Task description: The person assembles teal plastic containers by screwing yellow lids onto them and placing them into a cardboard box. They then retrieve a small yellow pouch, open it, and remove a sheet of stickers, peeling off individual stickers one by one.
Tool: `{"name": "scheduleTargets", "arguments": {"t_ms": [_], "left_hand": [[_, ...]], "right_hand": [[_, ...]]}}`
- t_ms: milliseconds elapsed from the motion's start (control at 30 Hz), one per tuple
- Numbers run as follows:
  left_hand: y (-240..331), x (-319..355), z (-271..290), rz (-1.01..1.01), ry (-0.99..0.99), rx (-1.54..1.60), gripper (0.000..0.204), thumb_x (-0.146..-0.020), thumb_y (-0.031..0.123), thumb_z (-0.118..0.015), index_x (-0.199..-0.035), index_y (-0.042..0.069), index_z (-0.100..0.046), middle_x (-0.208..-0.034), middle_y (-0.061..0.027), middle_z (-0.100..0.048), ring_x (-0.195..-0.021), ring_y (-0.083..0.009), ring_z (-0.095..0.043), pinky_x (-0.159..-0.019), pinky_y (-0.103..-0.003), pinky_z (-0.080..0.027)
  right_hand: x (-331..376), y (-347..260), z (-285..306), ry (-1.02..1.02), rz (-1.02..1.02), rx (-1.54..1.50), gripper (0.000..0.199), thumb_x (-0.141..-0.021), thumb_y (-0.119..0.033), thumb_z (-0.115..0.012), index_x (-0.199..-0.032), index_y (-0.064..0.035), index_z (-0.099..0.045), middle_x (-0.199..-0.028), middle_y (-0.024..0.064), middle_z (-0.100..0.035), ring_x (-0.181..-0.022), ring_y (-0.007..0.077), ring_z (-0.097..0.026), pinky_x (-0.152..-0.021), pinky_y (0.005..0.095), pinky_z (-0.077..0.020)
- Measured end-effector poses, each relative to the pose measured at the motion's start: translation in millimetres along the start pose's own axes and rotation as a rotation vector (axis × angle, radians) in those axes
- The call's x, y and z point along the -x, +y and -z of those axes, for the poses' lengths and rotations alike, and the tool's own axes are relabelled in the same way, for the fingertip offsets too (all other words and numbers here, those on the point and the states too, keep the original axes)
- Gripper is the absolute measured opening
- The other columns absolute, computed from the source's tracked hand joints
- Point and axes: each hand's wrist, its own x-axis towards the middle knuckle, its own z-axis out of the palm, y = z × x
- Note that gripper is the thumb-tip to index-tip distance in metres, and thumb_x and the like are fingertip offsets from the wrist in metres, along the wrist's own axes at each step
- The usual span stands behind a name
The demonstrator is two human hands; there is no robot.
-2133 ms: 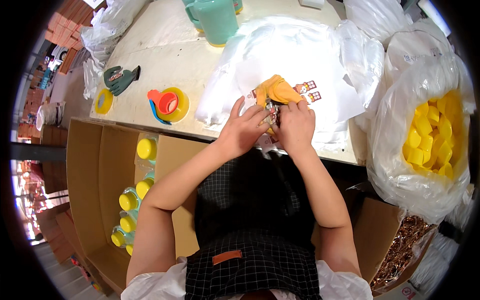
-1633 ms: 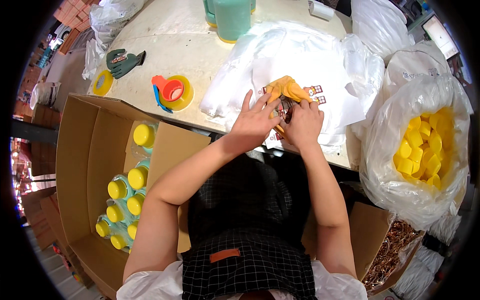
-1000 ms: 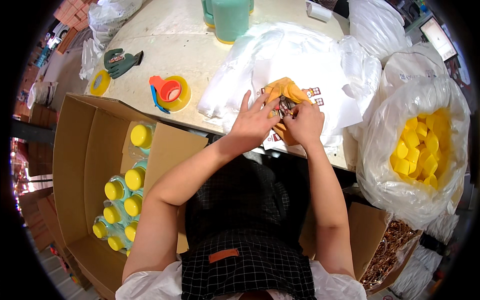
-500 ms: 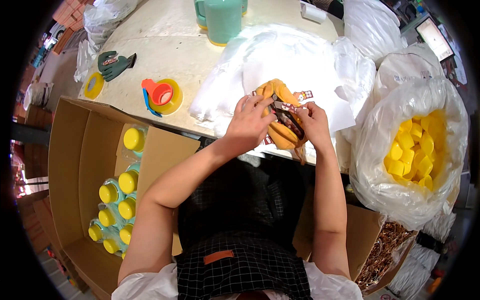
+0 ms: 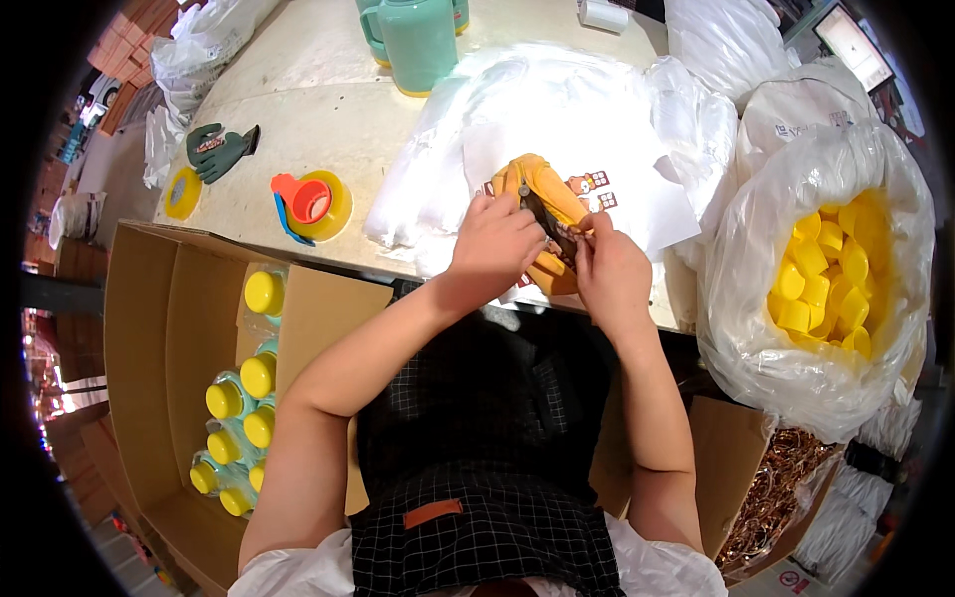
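1 yellow pouch (image 5: 542,181), lying on the white plastic bags (image 5: 428,159) at the near table (image 5: 308,109) edge, mouth open, dark inside. Both hands on it: left hand (image 5: 494,247) has fingers curled onto the left side, right hand (image 5: 615,271) pinches the right edge. Table left: 1 green glove (image 5: 221,154), 2 yellow tape rolls (image 5: 182,193), 1 red scoop (image 5: 309,202) on the nearer roll. Far edge: 2 teal jugs (image 5: 420,48). Carton (image 5: 139,328): at least 8 yellow lids (image 5: 264,293) visible. Yellow pieces (image 5: 816,289) in the right-hand bag: too many overlapping to count.
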Motion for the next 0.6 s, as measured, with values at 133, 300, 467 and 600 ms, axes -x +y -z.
{"name": "scheduleTargets", "arguments": {"t_ms": [133, 300, 467, 600], "left_hand": [[4.6, -14.0, -14.2, -0.011, -0.14, -0.049, 0.008, -0.08, 0.016, -0.069, -0.087, 0.013, -0.072, -0.085, -0.0001, -0.061, -0.094, -0.02, -0.055, -0.085, -0.036, -0.038], [7.5, -19.5, -16.3, -0.205, -0.082, -0.046, 0.009, -0.076, 0.014, -0.069, -0.085, 0.012, -0.068, -0.085, -0.0021, -0.06, -0.092, -0.0207, -0.057, -0.082, -0.037, -0.04], [-8.8, 12.5, -10.0, 0.005, 0.215, 0.181, 0.007, -0.081, 0.006, -0.07, -0.085, 0.008, -0.065, -0.084, -0.0038, -0.061, -0.08, -0.0199, -0.061, -0.072, -0.033, -0.046], [-3.4, 20.1, -1.7, 0.589, 0.416, 0.836, 0.008, -0.091, 0.01, -0.07, -0.091, 0.005, -0.064, -0.089, -0.0031, -0.066, -0.078, -0.0133, -0.059, -0.072, -0.028, -0.047]], "right_hand": [[3.6, 8.4, -10.7, 0.075, 0.087, 0.123, 0.008, -0.088, -0.01, -0.065, -0.091, -0.007, -0.057, -0.066, 0.0105, -0.06, -0.067, 0.0296, -0.059, -0.058, 0.0436, -0.0484], [7.7, 26.5, -22.8, 0.125, 0.082, 0.074, 0.011, -0.087, -0.011, -0.068, -0.09, -0.0074, -0.059, -0.071, 0.0104, -0.06, -0.074, 0.0297, -0.06, -0.061, 0.0426, -0.0495], [9.5, 27.2, -23.8, 0.188, 0.092, 0.019, 0.013, -0.085, -0.011, -0.071, -0.085, -0.0073, -0.059, -0.073, 0.0089, -0.058, -0.074, 0.0281, -0.057, -0.061, 0.0409, -0.0487], [12.4, 28.7, -27.9, 0.223, 0.137, -0.045, 0.016, -0.081, -0.012, -0.073, -0.081, -0.0083, -0.058, -0.075, 0.0061, -0.06, -0.075, 0.0272, -0.055, -0.062, 0.0393, -0.048]]}}
